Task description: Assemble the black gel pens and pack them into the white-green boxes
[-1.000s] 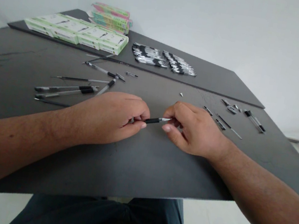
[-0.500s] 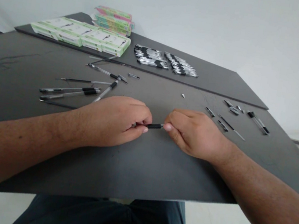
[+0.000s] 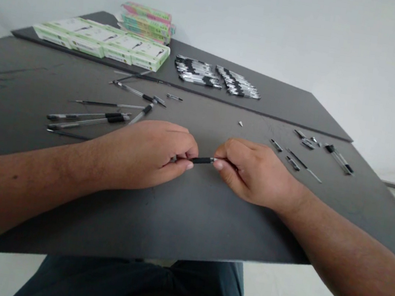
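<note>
Between my two hands lies a pen [image 3: 202,160] with a black grip, held level just above the table. My left hand [image 3: 159,157] is closed round its body, which the fingers mostly hide. At the pen's other end, my right hand [image 3: 253,170] pinches the tip between thumb and fingers; whether a separate tip piece is in that pinch cannot be made out. Left of my hands lie several pens and pen parts, among them a clear pen with a black grip [image 3: 86,123]. A small silver cone tip [image 3: 240,123] rests on the table beyond my right hand.
Pen caps [image 3: 293,163], a refill [image 3: 304,165] and a pair of pen barrels [image 3: 340,159] lie to the right. On the raised back board [image 3: 281,98] are two rows of pens [image 3: 238,82], white-green boxes [image 3: 102,41] and a stack of colourful packs [image 3: 147,22].
Both hands stay on the pen, its tip end still in my right fingers. The view has shifted slightly, so everything sits a little higher and further left.
</note>
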`<state>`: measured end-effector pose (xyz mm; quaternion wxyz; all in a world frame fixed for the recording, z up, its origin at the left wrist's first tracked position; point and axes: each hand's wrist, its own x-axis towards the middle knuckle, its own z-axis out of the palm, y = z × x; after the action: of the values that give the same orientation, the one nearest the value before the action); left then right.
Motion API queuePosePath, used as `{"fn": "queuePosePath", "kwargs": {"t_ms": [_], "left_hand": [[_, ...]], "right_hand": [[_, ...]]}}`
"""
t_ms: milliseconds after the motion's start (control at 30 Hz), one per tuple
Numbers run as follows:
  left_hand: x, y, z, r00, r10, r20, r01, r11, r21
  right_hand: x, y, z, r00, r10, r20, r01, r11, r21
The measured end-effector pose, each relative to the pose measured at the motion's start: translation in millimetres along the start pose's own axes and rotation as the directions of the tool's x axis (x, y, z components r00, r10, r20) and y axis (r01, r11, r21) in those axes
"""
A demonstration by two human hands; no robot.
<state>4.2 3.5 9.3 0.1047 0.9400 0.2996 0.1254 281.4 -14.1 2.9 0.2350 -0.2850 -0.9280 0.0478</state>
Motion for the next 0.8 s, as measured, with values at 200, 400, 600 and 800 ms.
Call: {"fn": "queuePosePath", "kwargs": {"t_ms": [200, 400, 600, 800], "left_hand": [[0.7, 1.6, -0.1, 1.000, 0.019, 0.007, -0.019, 1.000, 0.016], [-1.2, 3.3, -1.8, 1.000, 0.018, -0.017, -0.018, 0.999, 0.045], [0.2, 1.5, -2.4, 1.000, 0.004, 0.013, -0.004, 1.000, 0.013], [-0.1, 5.4, -2.1, 1.000, 0.016, 0.007, -0.016, 0.998, 0.057]], "right_hand": [[0.7, -3.3, -1.3, 1.000, 0.015, 0.020, -0.015, 1.000, 0.009], [2.9, -5.7, 0.7, 0.997, 0.075, -0.019, -0.073, 0.994, 0.086], [1.0, -1.8, 3.1, 1.000, 0.027, -0.003, -0.027, 0.999, 0.044], [4.2, -4.6, 1.4, 0.997, 0.070, 0.028, -0.073, 0.991, 0.115]]}}
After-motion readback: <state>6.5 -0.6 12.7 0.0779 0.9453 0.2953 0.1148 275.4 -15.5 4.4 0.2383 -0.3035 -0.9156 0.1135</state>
